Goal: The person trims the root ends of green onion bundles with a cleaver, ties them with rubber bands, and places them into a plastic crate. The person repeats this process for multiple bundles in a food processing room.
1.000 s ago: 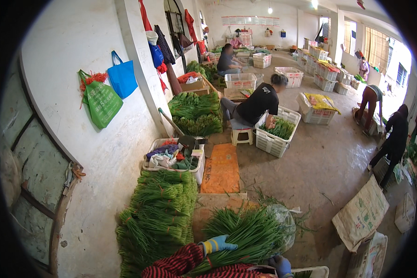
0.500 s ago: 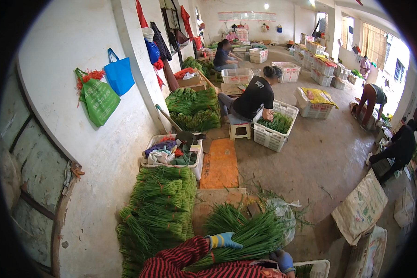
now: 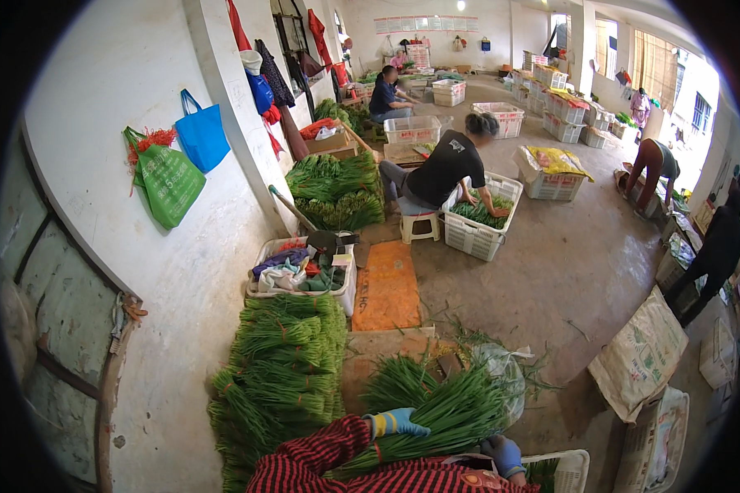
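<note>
My left hand (image 3: pixel 399 422), in a blue glove with a yellow cuff, lies over a bunch of garlic chives (image 3: pixel 460 407), its fingers closed around the stems. The long green leaves fan out away from me to the right, and an orange band (image 3: pixel 377 452) circles the bunch near my sleeve. My right hand (image 3: pixel 503 454), in a blue-grey glove, is low at the right side of this bunch. Its fingers look curled; what they hold is hidden. More loose chives (image 3: pixel 400 380) lie just beyond my left hand.
Banded chives (image 3: pixel 284 370) are stacked at my left. Beyond them stands a white crate (image 3: pixel 349 283) of cloths. A plastic bag (image 3: pixel 501 374) lies past the bunch, and a crate (image 3: pixel 580 468) sits at my right. A person (image 3: pixel 448 168) works farther off over another crate (image 3: pixel 473 240).
The whole view has shifted slightly. My hands stay almost where they were on and beside the bunch. The seated person's arms now both reach into their crate.
</note>
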A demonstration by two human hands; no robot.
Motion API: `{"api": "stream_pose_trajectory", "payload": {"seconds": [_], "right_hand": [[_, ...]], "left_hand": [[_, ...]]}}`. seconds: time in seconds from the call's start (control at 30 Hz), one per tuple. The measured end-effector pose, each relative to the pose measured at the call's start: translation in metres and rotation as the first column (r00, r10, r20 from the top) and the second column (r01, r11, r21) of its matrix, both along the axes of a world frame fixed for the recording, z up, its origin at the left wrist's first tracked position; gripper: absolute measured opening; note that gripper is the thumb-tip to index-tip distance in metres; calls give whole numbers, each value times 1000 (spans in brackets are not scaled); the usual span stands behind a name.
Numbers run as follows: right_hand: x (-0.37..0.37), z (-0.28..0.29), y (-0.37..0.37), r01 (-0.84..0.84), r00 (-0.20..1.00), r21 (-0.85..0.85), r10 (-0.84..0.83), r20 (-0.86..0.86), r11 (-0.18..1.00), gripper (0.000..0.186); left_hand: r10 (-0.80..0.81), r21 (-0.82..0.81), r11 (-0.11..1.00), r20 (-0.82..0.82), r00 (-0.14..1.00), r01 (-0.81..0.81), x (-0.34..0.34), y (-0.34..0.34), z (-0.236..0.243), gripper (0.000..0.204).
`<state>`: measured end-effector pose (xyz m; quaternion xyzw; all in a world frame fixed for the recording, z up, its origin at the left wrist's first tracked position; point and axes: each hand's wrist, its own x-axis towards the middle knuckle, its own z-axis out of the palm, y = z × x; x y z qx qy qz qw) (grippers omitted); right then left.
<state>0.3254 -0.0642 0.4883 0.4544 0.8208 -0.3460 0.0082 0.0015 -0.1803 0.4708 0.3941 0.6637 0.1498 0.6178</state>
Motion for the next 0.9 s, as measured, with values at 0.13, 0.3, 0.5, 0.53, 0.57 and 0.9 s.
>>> {"api": "stream_pose_trajectory", "payload": {"seconds": [0.13, 0.3, 0.5, 0.53, 0.57, 0.9], "right_hand": [[-2, 2, 0, 1, 999, 8, -2, 50, 1000, 35], [-3, 8, 3, -1, 1000, -33, 2, 11, 999, 35], [-2, 7, 6, 31, 999, -38, -29, 37, 999, 37], [-2, 5, 6, 31, 999, -38, -29, 34, 999, 37], [-2, 3, 6, 33, 999, -14, -33, 23, 999, 38], [-1, -1, 7, 30, 1000, 0, -30, -4, 1000, 39]], "left_hand": [[-90, -41, 995, -55, 994, 88, 10, 4, 13, 129], [-133, -73, 989, -20, 991, 131, 13, 9, 23, 131], [-121, -88, 989, -23, 992, 119, 10, 9, 31, 133], [-128, -86, 988, -26, 991, 126, 10, 9, 31, 133], [-138, -87, 987, -54, 989, 133, 10, 9, 32, 133], [-91, -86, 992, 8, 996, 92, 9, 8, 25, 134]]}}
